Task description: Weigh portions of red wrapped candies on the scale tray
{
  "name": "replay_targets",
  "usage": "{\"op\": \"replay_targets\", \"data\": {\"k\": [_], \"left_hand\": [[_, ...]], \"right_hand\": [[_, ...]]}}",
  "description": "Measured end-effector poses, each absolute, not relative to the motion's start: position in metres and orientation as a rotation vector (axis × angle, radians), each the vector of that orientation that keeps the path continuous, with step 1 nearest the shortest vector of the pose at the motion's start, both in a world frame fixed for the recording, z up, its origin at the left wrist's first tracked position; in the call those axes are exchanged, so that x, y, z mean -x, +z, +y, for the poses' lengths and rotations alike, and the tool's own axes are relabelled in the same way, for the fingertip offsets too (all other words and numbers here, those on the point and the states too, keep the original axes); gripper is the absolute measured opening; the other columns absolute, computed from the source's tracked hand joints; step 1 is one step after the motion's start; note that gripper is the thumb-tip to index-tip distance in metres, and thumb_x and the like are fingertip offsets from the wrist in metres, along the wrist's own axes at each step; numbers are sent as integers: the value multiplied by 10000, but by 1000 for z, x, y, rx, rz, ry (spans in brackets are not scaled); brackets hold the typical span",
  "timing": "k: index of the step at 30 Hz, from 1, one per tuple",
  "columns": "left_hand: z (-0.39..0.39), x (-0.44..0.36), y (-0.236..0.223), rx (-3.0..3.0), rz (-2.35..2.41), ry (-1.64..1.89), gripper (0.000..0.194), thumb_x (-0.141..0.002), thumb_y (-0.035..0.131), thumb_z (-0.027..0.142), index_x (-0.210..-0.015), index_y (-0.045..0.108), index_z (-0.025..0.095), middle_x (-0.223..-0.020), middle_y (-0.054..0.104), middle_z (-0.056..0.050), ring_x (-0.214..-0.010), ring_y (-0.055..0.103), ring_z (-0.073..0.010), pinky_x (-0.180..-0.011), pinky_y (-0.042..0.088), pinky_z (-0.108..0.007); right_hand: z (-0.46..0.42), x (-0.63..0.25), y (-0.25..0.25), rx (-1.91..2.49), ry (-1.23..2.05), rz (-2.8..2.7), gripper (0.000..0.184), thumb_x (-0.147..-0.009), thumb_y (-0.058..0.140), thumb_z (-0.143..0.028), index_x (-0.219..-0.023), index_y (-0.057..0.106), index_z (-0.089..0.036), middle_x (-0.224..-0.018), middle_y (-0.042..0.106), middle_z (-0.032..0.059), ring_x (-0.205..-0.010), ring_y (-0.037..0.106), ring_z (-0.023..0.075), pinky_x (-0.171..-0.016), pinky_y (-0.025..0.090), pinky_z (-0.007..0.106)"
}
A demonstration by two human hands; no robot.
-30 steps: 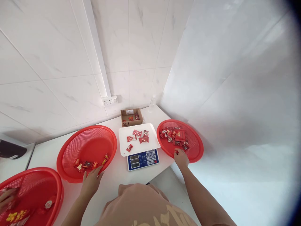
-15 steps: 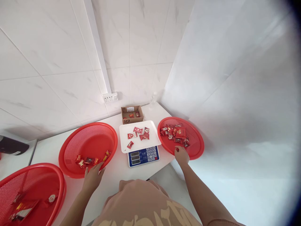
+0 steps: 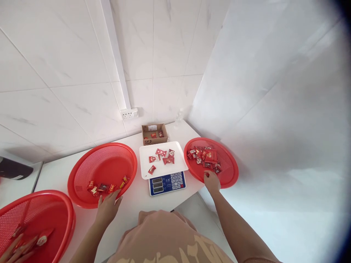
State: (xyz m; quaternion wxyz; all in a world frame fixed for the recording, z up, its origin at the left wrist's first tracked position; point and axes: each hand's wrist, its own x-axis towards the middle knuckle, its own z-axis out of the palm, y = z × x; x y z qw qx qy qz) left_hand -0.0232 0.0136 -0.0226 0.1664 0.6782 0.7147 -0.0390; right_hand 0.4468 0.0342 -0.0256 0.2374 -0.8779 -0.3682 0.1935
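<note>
On the tabletop (image 3: 131, 204): three red baskets, a scale and a box stand before you.
Left hand (image 3: 107, 209): yours lies flat and open on the near rim of the middle basket (image 3: 82, 166), fingertips just short of the sweets (image 3: 106, 187) inside; it grips nothing.
Right hand (image 3: 211, 181): it rests at the near rim of the right basket (image 3: 231, 171); fingers curl over a red bit that may be a sweet, but you cannot tell whether it is gripped.
Right pile (image 3: 204, 157): wrapped sweets heaped in the far half of that basket; single wrappers too small to read.
Scale (image 3: 166, 183): between the two baskets; its white tray (image 3: 178, 166) carries five sweets (image 3: 161, 157); the displays are unreadable.
Box (image 3: 155, 134): open cardboard behind the scale, a few red pieces inside, hard to make out.
Far-left basket (image 3: 59, 212): cut off by the frame edge; blurred wrappers lie at the bottom corner.
Your arms: both run out of the lower edge, your shirt hiding the tabletop's near side.
</note>
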Motion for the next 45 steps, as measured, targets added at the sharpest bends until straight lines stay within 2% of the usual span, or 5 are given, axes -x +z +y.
{"op": "replay_targets", "data": {"k": [4,11,24,35,45], "left_hand": [[14,23,-21,-1900,2017,-143,474,-916,244,323,-1294,498,192,-1310,572,-99,-1241,489,-242,-1120,185,-519],[15,24,-19,-1905,2000,-194,479,-914,239,302,-1316,466,174,-1335,549,-104,-1266,464,-232,-1117,191,-493],[14,26,-17,-1932,1984,-216,462,-910,264,301,-1299,494,204,-1315,569,-94,-1230,503,-236,-1090,258,-454],[14,26,-15,-1928,1959,-240,481,-914,255,303,-1333,454,176,-1333,552,-103,-1246,483,-236,-1095,246,-452],[16,31,-28,-1997,1967,-206,468,-893,282,286,-1306,490,217,-1277,593,-111,-1206,516,-248,-1061,283,-471]], "right_hand": [[63,-423,-7,2203,638,-1045,308,-884,476,-285,-1135,595,-152,-1178,584,116,-1050,558,231,-855,463,384],[125,-340,5,1854,1103,-1315,283,-916,528,-373,-1068,590,-142,-916,637,28,-711,614,117,-630,530,288],[135,-331,-6,1938,842,-1812,298,-894,566,-325,-1154,580,-180,-1242,561,82,-1111,545,230,-942,442,476],[103,-378,7,1638,992,-1110,217,-839,572,-385,-964,626,-215,-1021,676,62,-1020,620,222,-907,480,429],[47,-420,50,1130,1262,-426,347,-667,756,-375,-975,608,-315,-1015,692,-24,-1019,633,201,-839,554,392]]}}
